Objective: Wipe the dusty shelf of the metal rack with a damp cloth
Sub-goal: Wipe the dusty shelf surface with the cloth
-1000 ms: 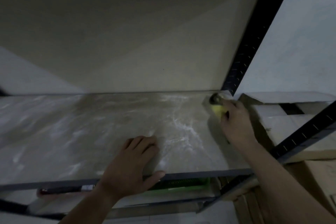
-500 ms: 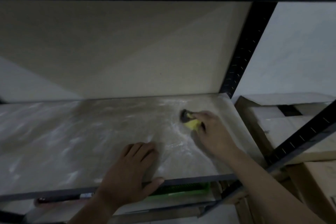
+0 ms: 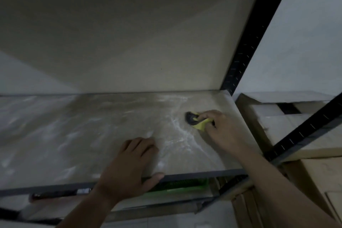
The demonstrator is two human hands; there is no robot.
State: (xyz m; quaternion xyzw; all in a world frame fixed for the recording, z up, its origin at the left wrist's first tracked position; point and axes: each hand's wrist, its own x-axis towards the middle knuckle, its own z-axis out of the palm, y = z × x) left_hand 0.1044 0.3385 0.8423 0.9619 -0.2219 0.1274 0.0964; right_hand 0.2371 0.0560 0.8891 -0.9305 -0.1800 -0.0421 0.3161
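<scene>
The rack's shelf (image 3: 74,135) is a pale board streaked with white dust, framed by a dark metal front rail. My right hand (image 3: 224,131) presses a yellow cloth (image 3: 200,125) with a dark patch onto the right part of the shelf, next to a curved white dust smear. My left hand (image 3: 129,166) lies flat near the front edge, fingers spread, thumb hooked over the rail. Most of the cloth is hidden under my fingers.
A black slotted upright (image 3: 248,42) stands at the back right corner, and a diagonal black post (image 3: 305,131) crosses on the right. Cardboard boxes (image 3: 314,172) sit right of the rack. A green basket (image 3: 185,185) and a dark tool (image 3: 55,193) lie on the lower shelf.
My right hand slid the cloth from the back right corner leftward toward the shelf's middle. My left hand stayed braced at the front edge.
</scene>
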